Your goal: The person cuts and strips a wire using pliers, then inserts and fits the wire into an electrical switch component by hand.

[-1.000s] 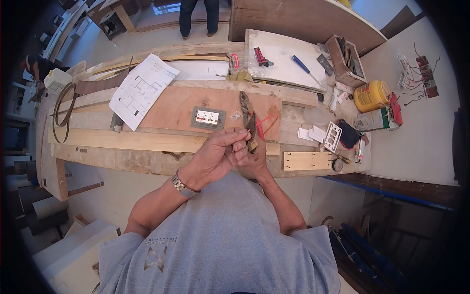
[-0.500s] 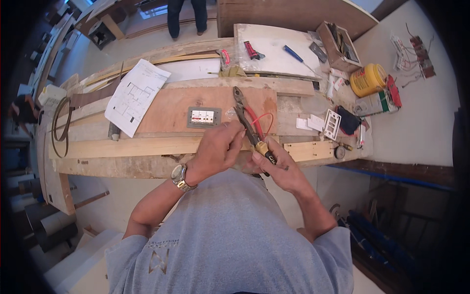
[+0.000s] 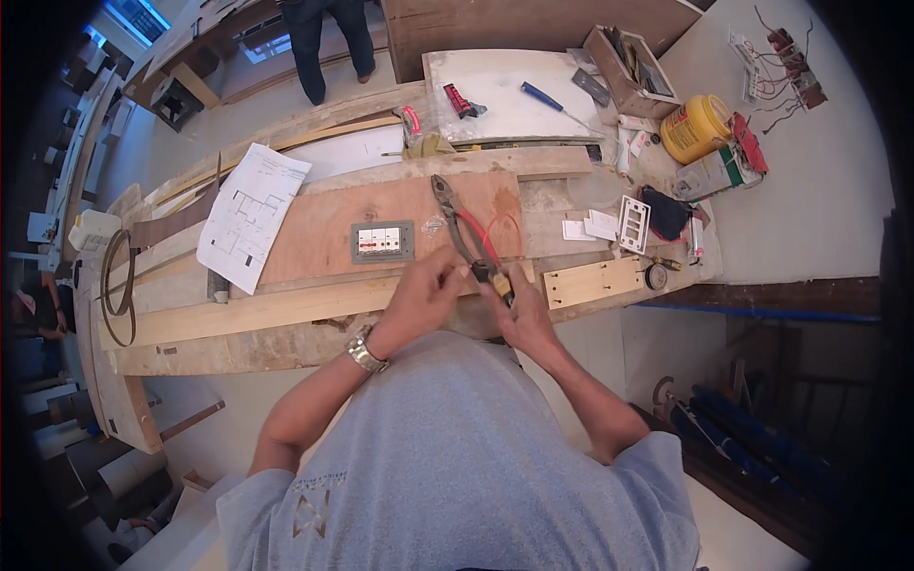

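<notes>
My right hand (image 3: 524, 309) is closed round the yellow and black handle of a pair of pliers (image 3: 503, 285), which points away from me over the bench. Overlapping it is a dark plier head with a red grip (image 3: 445, 196); I cannot tell whether this is a second tool. A thin red wire (image 3: 502, 221) loops up beside the red grip. My left hand (image 3: 424, 297) pinches thumb and fingers together close to the tool, and what lies between them is too small to make out. Left of the tool, a grey-framed switch and socket plate (image 3: 383, 242) lies on a plywood board (image 3: 324, 249).
A paper plan (image 3: 252, 217) lies to the left. At right are a white frame (image 3: 635, 226), white plates (image 3: 588, 226), a tape roll (image 3: 656, 276) and a yellow tub (image 3: 695, 128). A blue screwdriver (image 3: 543, 96) rests farther back. Someone's legs (image 3: 328, 48) stand beyond the bench.
My view has shifted, moving the bench things left and up at the right side. Both hands have stayed close together at the pliers; my left fingertips now sit lower along the tool.
</notes>
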